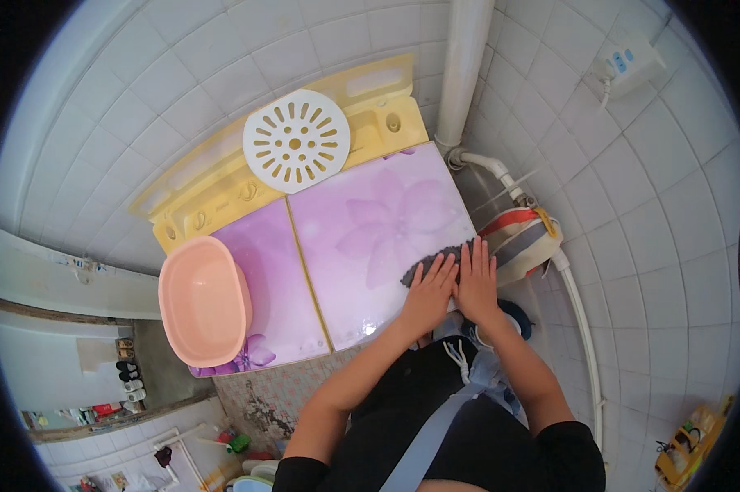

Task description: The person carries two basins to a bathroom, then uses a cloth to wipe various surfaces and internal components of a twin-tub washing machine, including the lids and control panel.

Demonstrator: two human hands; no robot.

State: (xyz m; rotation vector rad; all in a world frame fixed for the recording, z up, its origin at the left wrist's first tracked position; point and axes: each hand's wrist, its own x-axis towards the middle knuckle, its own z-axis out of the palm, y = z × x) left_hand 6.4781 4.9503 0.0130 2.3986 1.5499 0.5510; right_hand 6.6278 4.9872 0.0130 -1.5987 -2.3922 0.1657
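Note:
Both palms lie on a dark grey cloth (431, 266) near the right edge of a washing machine's purple floral lid (370, 221). My left hand (430, 295) is flat on it with fingers stretched forward. Right beside it, my right hand (476, 283) rests with straight fingers, close to the lid's right edge. The hands cover part of the cloth. Toward the far edge, a white round slotted disc (296, 141) leans over the machine's yellow control panel (378, 131). A peach plastic basin (204, 302) sits on the smaller left lid (259, 287).
A white vertical pipe (464, 74) stands behind the machine's right corner, and a thinner pipe (579, 328) runs down the tiled wall. A striped bag-like item (522, 242) hangs just right of the lid. A white socket box (632, 66) is on the wall.

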